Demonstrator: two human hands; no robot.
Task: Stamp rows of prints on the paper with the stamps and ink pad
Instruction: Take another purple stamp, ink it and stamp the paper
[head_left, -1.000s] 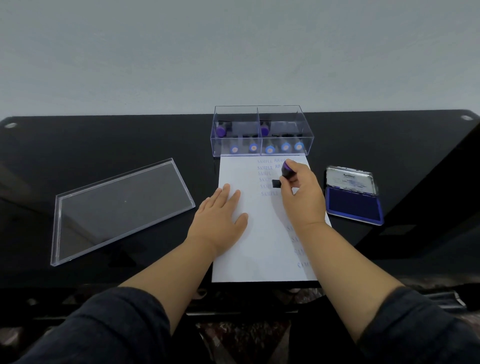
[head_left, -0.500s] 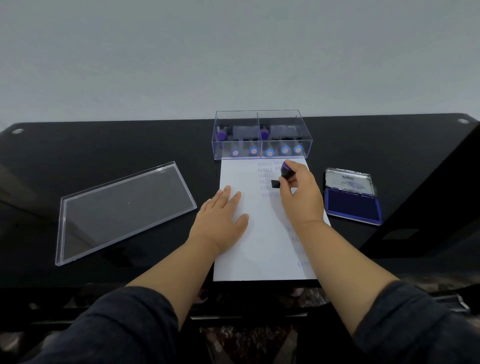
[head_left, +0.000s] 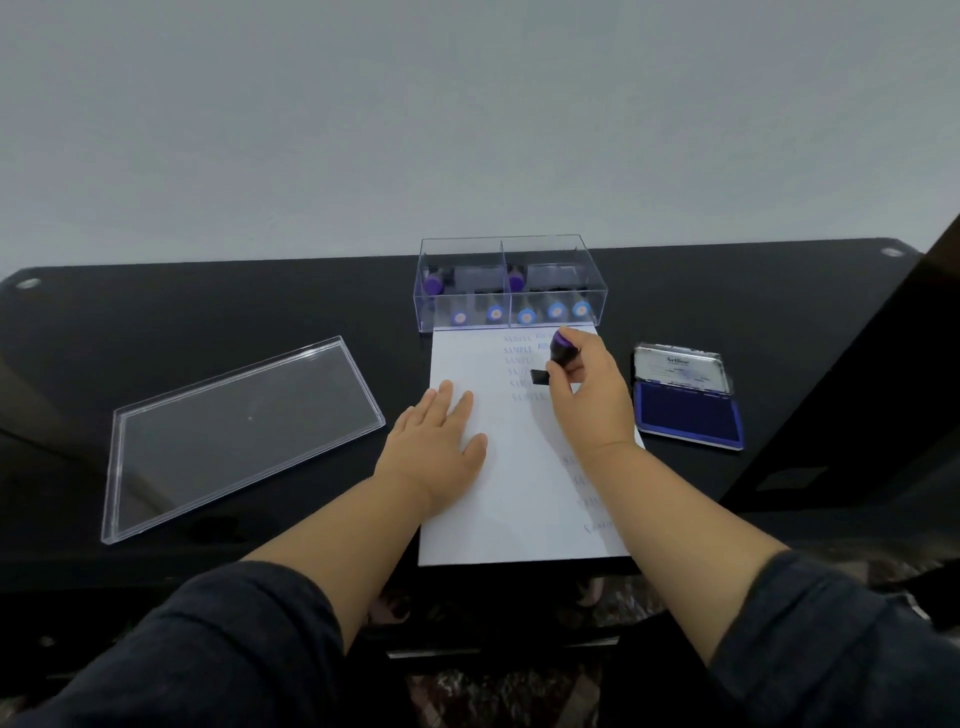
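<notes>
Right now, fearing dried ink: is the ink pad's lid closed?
No, the ink pad lies open, its metal lid folded back.

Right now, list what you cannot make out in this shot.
- Stamp face, head view: hidden under its own body and the right hand.
- Prints on the paper beside the right forearm: partly covered by the arm, faint.
- Second column at the top: only "AIR" shows; the hand hides the rest.
- Stamps in the clear box: wording too small.
- Ink pad lid label: too small beyond the brand.
</notes>
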